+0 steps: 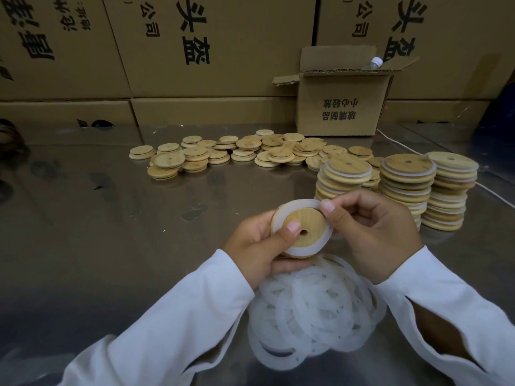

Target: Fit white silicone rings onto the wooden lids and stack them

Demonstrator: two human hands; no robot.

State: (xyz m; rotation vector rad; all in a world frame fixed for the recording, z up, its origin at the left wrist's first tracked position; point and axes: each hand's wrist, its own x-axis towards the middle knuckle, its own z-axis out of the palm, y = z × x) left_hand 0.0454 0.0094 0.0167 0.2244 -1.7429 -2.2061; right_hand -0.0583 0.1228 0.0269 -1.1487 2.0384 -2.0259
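My left hand (pixel 260 246) grips a round wooden lid (pixel 309 224) with a small centre hole, thumb pressed on its face. A white silicone ring (pixel 302 250) lies around the lid's raised centre. My right hand (pixel 370 227) pinches the ring's upper right edge between thumb and fingers. Below my hands a heap of loose white rings (pixel 315 310) lies on the metal table (pixel 111 218). Three stacks of ringed lids (pixel 404 179) stand to the right. Several bare lids (pixel 237 151) are spread across the table behind.
A small open cardboard box (pixel 340 107) stands at the back right with a bottle cap (pixel 376 62) showing above it. Large printed cartons (pixel 195 51) wall off the far side. A white cable (pixel 401 144) runs along the right.
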